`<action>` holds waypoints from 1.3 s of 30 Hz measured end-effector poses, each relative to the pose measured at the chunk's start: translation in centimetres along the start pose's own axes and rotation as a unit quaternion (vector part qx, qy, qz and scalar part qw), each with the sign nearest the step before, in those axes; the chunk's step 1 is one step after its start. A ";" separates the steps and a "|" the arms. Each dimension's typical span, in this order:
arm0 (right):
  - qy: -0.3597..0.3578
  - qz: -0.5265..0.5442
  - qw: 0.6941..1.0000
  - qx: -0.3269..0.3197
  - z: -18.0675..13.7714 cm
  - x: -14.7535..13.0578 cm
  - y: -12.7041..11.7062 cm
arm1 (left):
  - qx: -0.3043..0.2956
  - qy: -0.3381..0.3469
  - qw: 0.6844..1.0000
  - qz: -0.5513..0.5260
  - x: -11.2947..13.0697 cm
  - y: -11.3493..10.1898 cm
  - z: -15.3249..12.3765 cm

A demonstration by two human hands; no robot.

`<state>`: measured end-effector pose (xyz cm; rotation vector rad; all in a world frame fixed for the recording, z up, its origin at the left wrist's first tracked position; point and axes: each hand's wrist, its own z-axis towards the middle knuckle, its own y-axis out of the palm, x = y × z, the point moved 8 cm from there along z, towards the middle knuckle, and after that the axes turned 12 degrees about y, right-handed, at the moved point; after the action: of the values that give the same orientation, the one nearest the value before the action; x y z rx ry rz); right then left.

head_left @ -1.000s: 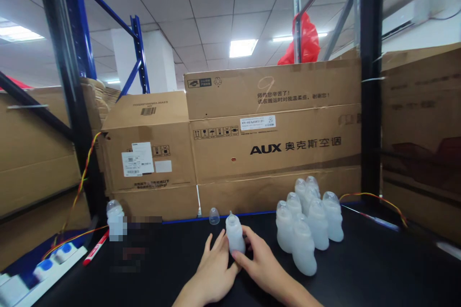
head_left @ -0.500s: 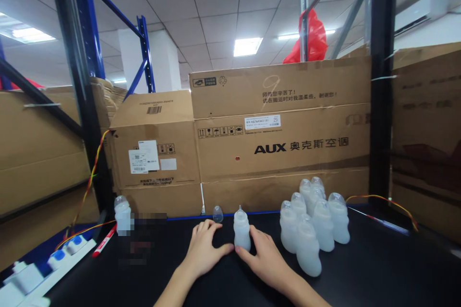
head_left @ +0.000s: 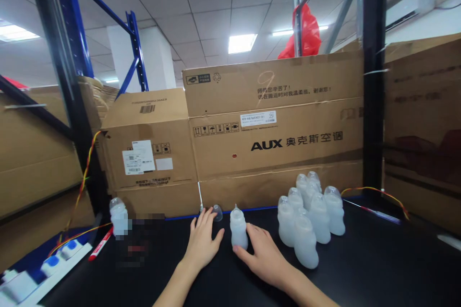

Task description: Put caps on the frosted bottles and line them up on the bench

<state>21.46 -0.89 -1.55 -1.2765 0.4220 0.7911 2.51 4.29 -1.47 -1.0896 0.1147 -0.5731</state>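
Note:
A translucent white bottle (head_left: 238, 228) with a bare teat stands upright on the black table (head_left: 378, 268). My right hand (head_left: 264, 256) lies by its base, thumb touching the bottle, fingers loosely curled on the table. My left hand (head_left: 202, 242) is open, fingers stretched forward toward a small clear cap (head_left: 217, 212) lying just beyond the fingertips. A cluster of several capped bottles (head_left: 311, 220) stands to the right of my right hand.
One capped bottle (head_left: 117, 216) stands at the far left beside a red marker (head_left: 101, 244). Large cardboard boxes (head_left: 273, 139) wall the table's back edge. Black rack posts (head_left: 372, 96) stand left and right. White and blue parts (head_left: 50, 264) lie at the left corner.
My left hand has left the bottle and reached forward toward the clear cap. My right hand has stayed at the bottle's base.

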 end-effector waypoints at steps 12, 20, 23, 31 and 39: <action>-0.003 -0.029 0.999 -0.013 -0.1 -0.1 0.4 | 0.061 0.025 0.997 -0.051 0.3 -0.7 0.2; -0.003 -0.045 0.999 -0.020 -0.1 0.2 0.5 | 0.134 -0.049 0.971 -0.194 -1.4 -1.2 -0.5; -0.005 -0.050 0.999 -0.019 -0.2 0.2 0.5 | 0.192 -0.060 0.942 -0.269 -1.3 -2.4 -0.2; 0.020 -0.071 0.996 -0.049 -0.6 0.0 1.8 | 0.305 -0.017 0.888 -0.343 3.3 -9.1 -0.1; 0.016 -0.074 0.994 -0.077 -1.4 -1.8 2.5 | 0.273 0.057 0.910 -0.305 6.6 -9.8 -0.5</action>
<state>18.67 -2.55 -2.41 -1.4476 0.2911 0.6880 4.14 -2.68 7.97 -0.5223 -0.2877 -1.1542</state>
